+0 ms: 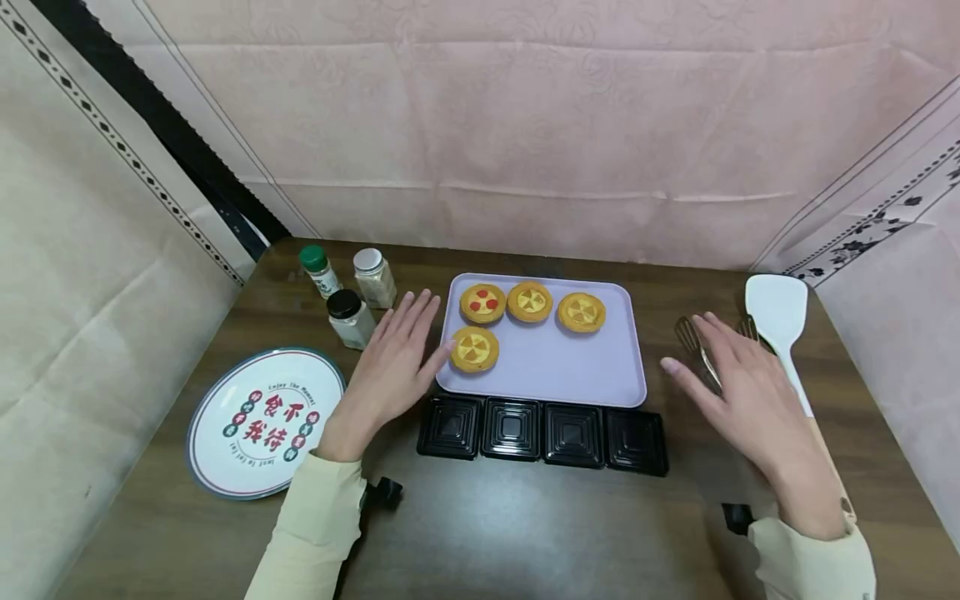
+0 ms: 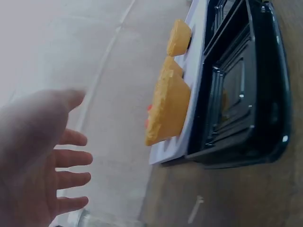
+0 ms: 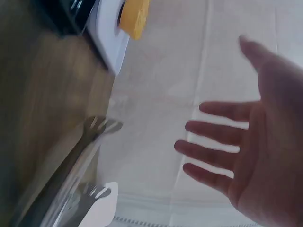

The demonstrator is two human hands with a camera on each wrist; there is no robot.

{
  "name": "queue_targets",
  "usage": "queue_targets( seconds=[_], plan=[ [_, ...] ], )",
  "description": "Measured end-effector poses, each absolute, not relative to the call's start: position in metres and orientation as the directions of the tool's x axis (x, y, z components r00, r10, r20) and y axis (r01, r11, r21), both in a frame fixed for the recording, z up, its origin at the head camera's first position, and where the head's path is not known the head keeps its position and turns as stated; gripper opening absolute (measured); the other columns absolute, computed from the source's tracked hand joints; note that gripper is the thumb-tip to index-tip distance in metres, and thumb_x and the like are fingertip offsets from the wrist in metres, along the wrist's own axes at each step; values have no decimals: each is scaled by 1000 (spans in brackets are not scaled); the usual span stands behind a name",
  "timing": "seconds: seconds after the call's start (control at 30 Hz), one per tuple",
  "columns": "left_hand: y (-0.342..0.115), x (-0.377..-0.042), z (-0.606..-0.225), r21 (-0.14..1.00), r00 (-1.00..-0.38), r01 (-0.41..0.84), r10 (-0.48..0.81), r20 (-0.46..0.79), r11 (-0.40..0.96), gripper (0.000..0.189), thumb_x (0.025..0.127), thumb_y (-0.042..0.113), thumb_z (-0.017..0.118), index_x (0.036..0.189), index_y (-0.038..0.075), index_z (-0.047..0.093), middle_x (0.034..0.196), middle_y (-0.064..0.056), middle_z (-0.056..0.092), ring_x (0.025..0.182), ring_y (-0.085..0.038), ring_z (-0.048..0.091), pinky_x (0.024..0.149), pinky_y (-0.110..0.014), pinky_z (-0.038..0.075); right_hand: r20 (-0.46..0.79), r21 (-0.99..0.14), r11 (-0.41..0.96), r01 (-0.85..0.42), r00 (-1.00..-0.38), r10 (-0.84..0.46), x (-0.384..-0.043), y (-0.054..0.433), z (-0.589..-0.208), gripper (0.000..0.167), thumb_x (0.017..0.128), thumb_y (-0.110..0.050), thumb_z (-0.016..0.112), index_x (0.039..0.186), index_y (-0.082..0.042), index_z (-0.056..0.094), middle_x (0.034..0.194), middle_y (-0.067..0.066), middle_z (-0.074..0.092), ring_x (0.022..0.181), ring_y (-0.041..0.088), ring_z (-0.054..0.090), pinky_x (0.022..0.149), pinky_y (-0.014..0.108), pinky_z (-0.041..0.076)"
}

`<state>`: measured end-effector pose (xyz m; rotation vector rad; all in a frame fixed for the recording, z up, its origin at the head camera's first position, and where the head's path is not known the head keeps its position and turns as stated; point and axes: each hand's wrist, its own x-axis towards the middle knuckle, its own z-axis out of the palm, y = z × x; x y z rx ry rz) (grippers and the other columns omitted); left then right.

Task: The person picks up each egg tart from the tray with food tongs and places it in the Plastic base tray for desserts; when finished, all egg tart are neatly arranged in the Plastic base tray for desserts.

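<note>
My left hand is open, fingers spread and holding nothing, over the table beside the left edge of a lavender tray. Its thumb overlaps the edge of the nearest yellow-topped tart in the head view. Along the tray's back lie a tart with red pieces and two more with yellow wedges. My right hand hovers with straight fingers above metal forks, its palm bare in the right wrist view. A white spatula lies just right of it, the handle partly hidden.
A black tray with several square compartments lies against the lavender tray's front. Left are a white plate with red lettering and shakers with green, white and black lids. Pale cloth hangs behind the table.
</note>
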<state>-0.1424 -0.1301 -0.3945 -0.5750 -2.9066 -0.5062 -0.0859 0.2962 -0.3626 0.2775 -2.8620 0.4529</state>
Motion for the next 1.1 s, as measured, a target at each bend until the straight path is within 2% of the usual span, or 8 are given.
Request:
queue_targets(
  seconds=[0.07, 0.17, 0.37, 0.5, 0.63, 0.87, 1.1],
  plan=[
    [-131, -145, -398, 353, -924, 378, 322, 207, 856, 66, 103, 45, 46, 155, 10, 28, 160, -11, 24, 148, -27, 14, 116, -50, 17, 272, -304, 937, -172, -958, -88, -81, 306, -364, 71, 96, -48, 59, 149, -5, 40, 149, 24, 39, 128, 51, 38, 100, 66, 26],
    [-133, -150, -407, 439, -935, 352, 291, 202, 827, 58, 104, 37, 45, 154, 9, 32, 158, -11, 29, 146, -27, 21, 113, -52, 25, 244, -329, 943, -53, -969, 31, -74, 322, -370, 69, 96, -48, 57, 146, -2, 42, 142, 29, 43, 122, 55, 39, 93, 68, 28],
    [-139, -158, -428, 593, -958, 281, 260, 123, 754, 53, 105, 29, 46, 153, 11, 34, 157, -8, 31, 146, -25, 21, 113, -51, 25, 135, -338, 929, 148, -970, 204, -57, 350, -389, 77, 96, -52, 54, 143, 8, 39, 130, 38, 45, 110, 59, 40, 81, 69, 32],
    [-141, -161, -440, 665, -958, 267, 268, 103, 697, 51, 105, 27, 47, 153, 13, 36, 156, -5, 33, 146, -24, 20, 113, -50, 23, 31, -324, 920, 221, -969, 244, -48, 358, -402, 91, 93, -59, 55, 142, 15, 33, 123, 42, 43, 102, 61, 42, 71, 68, 37],
    [-142, -165, -451, 686, -950, 282, 295, 103, 671, 50, 104, 27, 49, 152, 16, 37, 156, -1, 33, 146, -21, 19, 114, -50, 23, -46, -320, 910, 265, -963, 264, -43, 360, -411, 99, 89, -64, 57, 140, 17, 31, 120, 42, 40, 103, 61, 41, 67, 68, 38],
    [-143, -166, -462, 709, -926, 347, 342, 157, 614, 48, 104, 21, 51, 150, 14, 41, 155, -1, 36, 146, -21, 21, 114, -49, 22, -116, -295, 913, 281, -959, 257, -42, 366, -415, 92, 90, -64, 56, 132, 15, 39, 118, 40, 40, 103, 61, 42, 63, 67, 39],
    [-143, -167, -467, 715, -915, 376, 358, 186, 589, 47, 103, 16, 51, 149, 10, 43, 155, -2, 36, 146, -23, 21, 114, -49, 23, -132, -283, 914, 291, -956, 264, -46, 369, -417, 91, 91, -63, 54, 131, 17, 40, 118, 42, 40, 103, 61, 42, 67, 68, 40]
  ],
)
